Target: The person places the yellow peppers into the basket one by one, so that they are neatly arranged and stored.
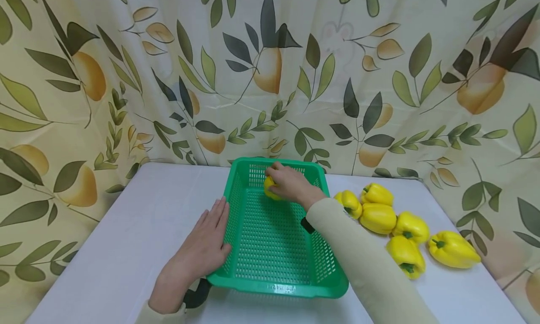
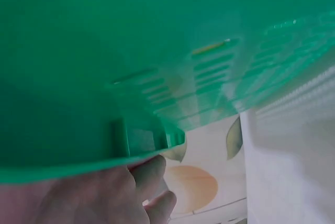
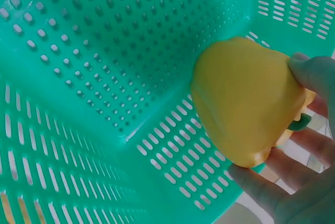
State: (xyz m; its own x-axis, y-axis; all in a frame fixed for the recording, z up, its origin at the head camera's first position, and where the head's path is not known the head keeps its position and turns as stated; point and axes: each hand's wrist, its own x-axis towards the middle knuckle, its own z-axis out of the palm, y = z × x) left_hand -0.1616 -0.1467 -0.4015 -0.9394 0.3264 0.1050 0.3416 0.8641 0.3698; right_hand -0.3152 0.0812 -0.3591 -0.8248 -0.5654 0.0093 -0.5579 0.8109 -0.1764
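Note:
A green plastic basket (image 1: 274, 239) with slotted walls stands on the white table. Inside it, near the far left corner, my right hand (image 1: 291, 183) holds a yellow bell pepper (image 1: 272, 189). In the right wrist view the fingers and thumb are around the stem end of this pepper (image 3: 246, 98), close to the basket wall. My left hand (image 1: 206, 242) rests along the basket's left rim, fingers straight and pointing away from me. From the left wrist, the hand (image 2: 104, 198) shows beside the green rim.
To the right of the basket, partly behind my right sleeve (image 1: 363, 249), lie several yellow bell peppers (image 1: 378, 218) on the white tablecloth (image 1: 139, 221). A curtain (image 1: 236, 80) printed with leaves and fruit hangs behind the table's far edge.

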